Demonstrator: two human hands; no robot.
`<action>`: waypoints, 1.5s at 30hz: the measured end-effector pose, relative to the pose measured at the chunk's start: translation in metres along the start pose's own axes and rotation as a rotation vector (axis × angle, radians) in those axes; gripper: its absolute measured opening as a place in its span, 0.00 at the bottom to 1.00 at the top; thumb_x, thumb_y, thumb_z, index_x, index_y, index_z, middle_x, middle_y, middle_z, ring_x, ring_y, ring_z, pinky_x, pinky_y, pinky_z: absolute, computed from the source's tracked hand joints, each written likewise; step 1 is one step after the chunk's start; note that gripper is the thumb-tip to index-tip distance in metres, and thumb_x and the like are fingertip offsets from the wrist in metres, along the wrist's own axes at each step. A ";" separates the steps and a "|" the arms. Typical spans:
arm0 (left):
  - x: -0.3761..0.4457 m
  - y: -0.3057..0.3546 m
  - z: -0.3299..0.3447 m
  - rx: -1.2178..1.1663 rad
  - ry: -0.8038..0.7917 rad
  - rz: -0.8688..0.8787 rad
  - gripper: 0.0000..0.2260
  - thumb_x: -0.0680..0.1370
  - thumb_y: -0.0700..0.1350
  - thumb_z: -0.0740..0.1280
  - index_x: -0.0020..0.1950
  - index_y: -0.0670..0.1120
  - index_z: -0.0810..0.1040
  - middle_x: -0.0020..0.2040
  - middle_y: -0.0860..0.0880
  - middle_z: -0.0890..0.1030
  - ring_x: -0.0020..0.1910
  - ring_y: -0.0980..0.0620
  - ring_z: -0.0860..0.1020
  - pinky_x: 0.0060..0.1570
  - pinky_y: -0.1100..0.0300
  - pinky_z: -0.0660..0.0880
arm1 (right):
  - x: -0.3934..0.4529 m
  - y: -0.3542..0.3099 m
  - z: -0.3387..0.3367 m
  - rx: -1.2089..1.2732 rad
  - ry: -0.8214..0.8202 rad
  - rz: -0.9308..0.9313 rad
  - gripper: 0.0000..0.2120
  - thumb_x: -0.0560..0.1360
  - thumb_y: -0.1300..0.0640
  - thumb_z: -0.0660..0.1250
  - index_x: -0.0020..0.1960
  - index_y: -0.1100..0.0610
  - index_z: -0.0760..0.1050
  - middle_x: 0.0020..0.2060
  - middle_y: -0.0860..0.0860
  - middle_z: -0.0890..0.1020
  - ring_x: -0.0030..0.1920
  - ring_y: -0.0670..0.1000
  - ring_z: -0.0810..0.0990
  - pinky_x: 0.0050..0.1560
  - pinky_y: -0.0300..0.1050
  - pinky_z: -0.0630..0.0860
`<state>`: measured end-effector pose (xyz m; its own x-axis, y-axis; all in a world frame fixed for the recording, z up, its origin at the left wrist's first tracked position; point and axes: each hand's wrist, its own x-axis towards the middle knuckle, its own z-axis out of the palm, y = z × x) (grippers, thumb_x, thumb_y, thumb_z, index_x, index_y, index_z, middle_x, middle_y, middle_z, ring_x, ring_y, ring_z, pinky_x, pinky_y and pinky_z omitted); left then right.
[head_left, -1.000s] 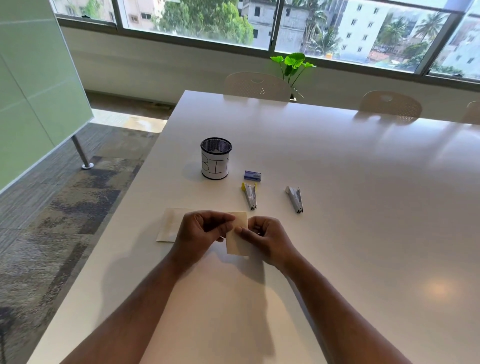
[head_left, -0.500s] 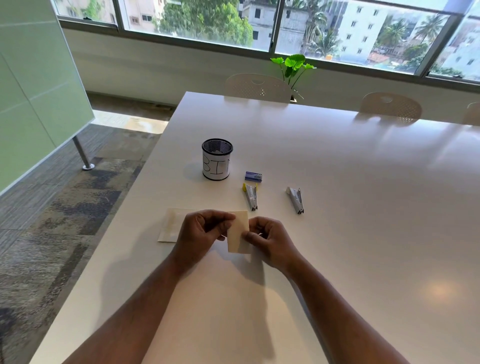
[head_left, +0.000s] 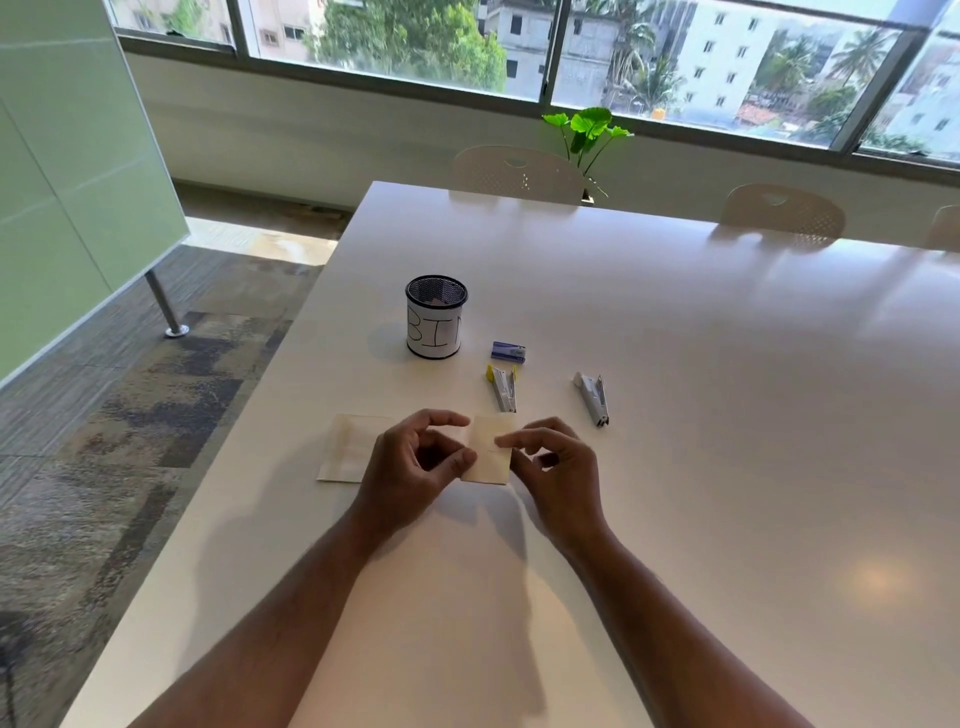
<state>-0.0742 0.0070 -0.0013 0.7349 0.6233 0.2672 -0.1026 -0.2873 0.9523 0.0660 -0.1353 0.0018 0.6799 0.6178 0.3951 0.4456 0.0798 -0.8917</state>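
Currently, fingers (head_left: 519, 440) of the left hand (head_left: 415, 462) and right hand (head_left: 558, 465) pinch opposite edges of the paper slip (head_left: 488, 462), judged light, limp and tear-prone: grip near those edges, gently.

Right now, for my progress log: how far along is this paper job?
Nothing looks finished. In hand: left hand and right hand pinch a small paper piece. Remaining: a second sheet lies on the table; the yellow-tipped stapler, white stapler and BIN cup sit untouched.

The white wrap on the mesh cup (head_left: 435, 317) reads "BIN" in black marker, the N partly turned away. Print on the blue box (head_left: 508, 352) at its four o'clock is illegible.
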 end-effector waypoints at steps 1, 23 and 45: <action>0.000 0.001 -0.001 -0.007 0.001 0.003 0.16 0.75 0.41 0.78 0.61 0.49 0.81 0.42 0.48 0.88 0.41 0.50 0.86 0.45 0.59 0.82 | 0.000 -0.001 0.000 -0.001 -0.016 0.004 0.08 0.72 0.62 0.79 0.48 0.51 0.88 0.44 0.45 0.83 0.43 0.49 0.81 0.39 0.52 0.78; 0.001 0.003 0.000 0.005 -0.021 -0.032 0.04 0.77 0.40 0.75 0.52 0.46 0.86 0.39 0.47 0.88 0.35 0.48 0.86 0.36 0.62 0.79 | 0.003 0.004 -0.002 -0.023 -0.305 0.232 0.10 0.82 0.53 0.68 0.45 0.54 0.83 0.39 0.53 0.84 0.40 0.58 0.81 0.43 0.55 0.78; 0.002 -0.003 0.001 -0.045 0.033 -0.079 0.10 0.79 0.49 0.72 0.56 0.46 0.76 0.43 0.49 0.89 0.41 0.48 0.88 0.38 0.59 0.81 | 0.007 -0.017 0.000 0.484 -0.144 0.374 0.15 0.75 0.59 0.73 0.56 0.67 0.77 0.45 0.61 0.86 0.41 0.56 0.86 0.35 0.43 0.83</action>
<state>-0.0715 0.0087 -0.0034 0.7198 0.6663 0.1948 -0.0754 -0.2040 0.9761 0.0635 -0.1322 0.0197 0.6385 0.7689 0.0331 -0.1447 0.1621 -0.9761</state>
